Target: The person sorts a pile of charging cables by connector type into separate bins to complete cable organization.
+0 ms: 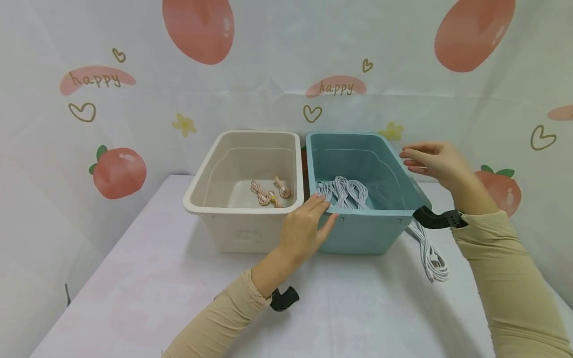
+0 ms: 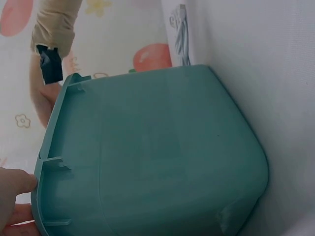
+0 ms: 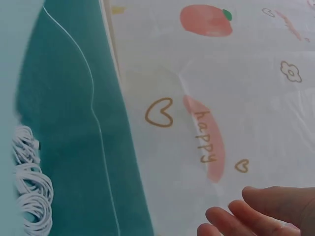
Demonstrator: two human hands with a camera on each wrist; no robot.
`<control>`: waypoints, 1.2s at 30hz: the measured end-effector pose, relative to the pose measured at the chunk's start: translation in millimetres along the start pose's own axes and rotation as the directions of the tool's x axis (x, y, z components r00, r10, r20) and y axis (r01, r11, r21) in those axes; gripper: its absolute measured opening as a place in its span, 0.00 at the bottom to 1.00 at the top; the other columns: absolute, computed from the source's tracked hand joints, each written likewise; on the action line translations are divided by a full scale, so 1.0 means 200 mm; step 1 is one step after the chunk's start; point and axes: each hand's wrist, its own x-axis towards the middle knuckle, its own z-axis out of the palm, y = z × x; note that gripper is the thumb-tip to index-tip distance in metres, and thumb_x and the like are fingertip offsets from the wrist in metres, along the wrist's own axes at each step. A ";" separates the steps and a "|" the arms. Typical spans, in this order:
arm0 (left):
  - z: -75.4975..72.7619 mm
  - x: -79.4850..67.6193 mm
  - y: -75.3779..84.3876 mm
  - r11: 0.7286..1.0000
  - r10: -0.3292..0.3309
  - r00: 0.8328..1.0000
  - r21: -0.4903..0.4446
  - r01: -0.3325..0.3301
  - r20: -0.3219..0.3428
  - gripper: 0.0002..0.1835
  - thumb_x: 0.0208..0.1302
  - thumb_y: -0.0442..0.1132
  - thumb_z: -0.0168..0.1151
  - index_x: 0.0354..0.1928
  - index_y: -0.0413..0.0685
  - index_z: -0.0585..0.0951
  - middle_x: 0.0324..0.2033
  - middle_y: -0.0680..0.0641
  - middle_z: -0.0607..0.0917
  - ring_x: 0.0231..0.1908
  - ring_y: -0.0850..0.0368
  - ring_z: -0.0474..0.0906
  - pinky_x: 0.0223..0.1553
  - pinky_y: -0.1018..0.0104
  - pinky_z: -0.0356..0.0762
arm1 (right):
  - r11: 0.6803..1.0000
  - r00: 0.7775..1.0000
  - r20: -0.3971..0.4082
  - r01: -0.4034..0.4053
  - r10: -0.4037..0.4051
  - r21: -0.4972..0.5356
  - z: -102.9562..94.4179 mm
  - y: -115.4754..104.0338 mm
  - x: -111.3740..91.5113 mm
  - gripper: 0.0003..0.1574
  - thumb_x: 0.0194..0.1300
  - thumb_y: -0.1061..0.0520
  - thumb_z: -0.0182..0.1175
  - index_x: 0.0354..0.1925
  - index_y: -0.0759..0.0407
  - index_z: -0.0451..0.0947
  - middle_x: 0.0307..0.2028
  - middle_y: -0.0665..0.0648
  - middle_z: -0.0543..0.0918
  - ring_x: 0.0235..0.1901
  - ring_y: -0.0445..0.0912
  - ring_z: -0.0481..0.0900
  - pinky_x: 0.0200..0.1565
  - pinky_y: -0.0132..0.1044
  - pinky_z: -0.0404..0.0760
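Note:
At the front left corner of the blue bin (image 1: pixel 362 233), my left hand (image 1: pixel 304 226) holds the rim, fingers over the top and thumb against the outer wall. The left wrist view shows the bin's outer side (image 2: pixel 152 147) and the thumb (image 2: pixel 19 182) at its rim. Inside the bin lie several coiled white cables (image 1: pixel 344 191). My right hand (image 1: pixel 436 159) hovers by the bin's right rim, fingers loosely bent and nothing in them. In the right wrist view its fingers (image 3: pixel 231 219) show against the backdrop.
To the left stands a cream bin (image 1: pixel 243 228) with several small coiled pinkish cables (image 1: pixel 261 194) in it. Another bundled white cable (image 1: pixel 429 256) lies on the white table (image 1: pixel 147 298) right of the blue bin. A printed fabric backdrop (image 1: pixel 264 59) hangs behind.

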 end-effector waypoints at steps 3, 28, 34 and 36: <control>0.00 0.00 0.00 1.000 0.004 1.000 0.005 -0.004 0.002 0.14 0.59 0.44 0.63 0.41 0.42 0.85 0.44 0.45 0.86 0.50 0.51 0.82 0.48 0.63 0.81 | 0.999 1.000 -0.001 0.009 -0.009 0.035 -0.03 0.04 -0.03 0.08 0.65 0.48 0.55 0.33 0.30 0.76 0.32 0.29 0.80 0.35 0.26 0.80 0.39 0.20 0.80; 0.00 0.00 -0.01 1.000 0.012 1.000 -0.001 -0.012 -0.007 0.14 0.59 0.44 0.63 0.41 0.42 0.85 0.44 0.44 0.87 0.50 0.50 0.82 0.49 0.62 0.81 | 0.974 0.998 -0.031 -0.052 0.061 0.220 -0.15 0.39 -0.21 0.08 0.65 0.53 0.56 0.35 0.35 0.78 0.32 0.32 0.83 0.32 0.28 0.81 0.34 0.21 0.81; 0.01 0.00 0.00 1.000 -0.002 1.000 -0.004 0.002 0.008 0.14 0.59 0.44 0.63 0.41 0.42 0.85 0.44 0.44 0.86 0.51 0.51 0.81 0.50 0.62 0.81 | 0.970 0.997 -0.008 -0.077 0.081 0.229 -0.14 0.48 -0.24 0.09 0.65 0.54 0.56 0.35 0.36 0.79 0.32 0.32 0.83 0.32 0.28 0.81 0.34 0.22 0.82; 0.01 0.00 0.00 1.000 -0.005 1.000 -0.003 0.005 0.013 0.14 0.59 0.45 0.63 0.42 0.42 0.85 0.45 0.45 0.86 0.51 0.51 0.81 0.50 0.62 0.80 | 0.972 0.996 -0.004 -0.083 0.086 0.221 -0.14 0.51 -0.25 0.09 0.65 0.54 0.56 0.35 0.36 0.78 0.32 0.32 0.83 0.32 0.28 0.81 0.34 0.22 0.82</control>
